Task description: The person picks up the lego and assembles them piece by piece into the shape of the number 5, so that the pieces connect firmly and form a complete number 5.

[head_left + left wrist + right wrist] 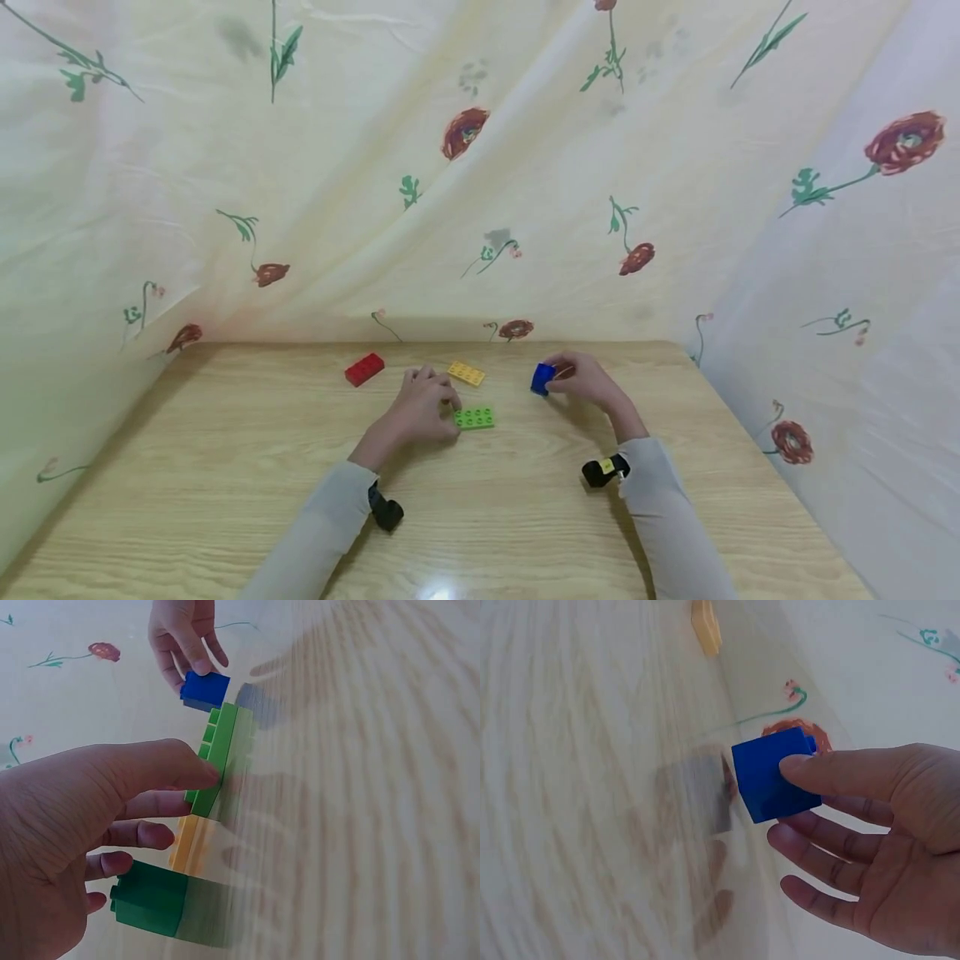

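Observation:
My left hand pinches the left end of a flat lime-green toy brick lying on the table, its studs up. In the left wrist view the thumb lies along the near side of this brick, and the other fingers are loosely bent. My right hand grips a blue toy brick between thumb and fingers. The right wrist view shows that blue brick tilted, just over the table, with its reflection beside it. The left wrist view also has a dark green brick near the little finger; in the head view it is hidden.
Behind the lime-green brick lies a flat yellow brick. A red brick sits to the left, beyond my left hand. The wooden table ends at a flowered cloth at the back and sides.

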`<move>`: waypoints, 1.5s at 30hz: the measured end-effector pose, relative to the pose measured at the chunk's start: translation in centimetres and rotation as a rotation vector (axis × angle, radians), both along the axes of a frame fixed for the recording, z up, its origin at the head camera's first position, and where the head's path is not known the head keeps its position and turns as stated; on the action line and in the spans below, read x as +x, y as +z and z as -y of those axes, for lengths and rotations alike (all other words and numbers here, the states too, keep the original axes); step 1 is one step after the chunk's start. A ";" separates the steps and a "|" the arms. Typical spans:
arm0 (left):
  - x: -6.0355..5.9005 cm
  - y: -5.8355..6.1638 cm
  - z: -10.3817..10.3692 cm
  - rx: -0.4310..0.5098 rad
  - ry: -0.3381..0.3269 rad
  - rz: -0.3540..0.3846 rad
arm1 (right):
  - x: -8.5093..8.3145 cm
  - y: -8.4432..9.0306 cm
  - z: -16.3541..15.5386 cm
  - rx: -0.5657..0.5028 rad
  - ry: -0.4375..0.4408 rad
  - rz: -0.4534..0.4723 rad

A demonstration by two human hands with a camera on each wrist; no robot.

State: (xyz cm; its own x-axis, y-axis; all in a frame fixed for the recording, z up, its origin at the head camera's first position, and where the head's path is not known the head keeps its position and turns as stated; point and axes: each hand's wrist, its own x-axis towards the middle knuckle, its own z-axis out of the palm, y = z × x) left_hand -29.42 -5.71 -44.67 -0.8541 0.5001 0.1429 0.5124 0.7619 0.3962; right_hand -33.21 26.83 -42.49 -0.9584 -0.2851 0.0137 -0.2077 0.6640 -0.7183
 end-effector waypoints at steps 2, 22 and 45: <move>0.0 0.0 0.1 0.005 0.003 0.005 | 0.1 0.1 0.4 -0.010 0.019 -0.006; -0.3 0.3 0.7 0.024 0.015 0.062 | 1.7 1.4 6.7 -0.088 0.278 0.032; -0.1 0.3 0.5 0.029 0.039 0.087 | 2.2 0.4 8.2 -0.050 0.352 0.043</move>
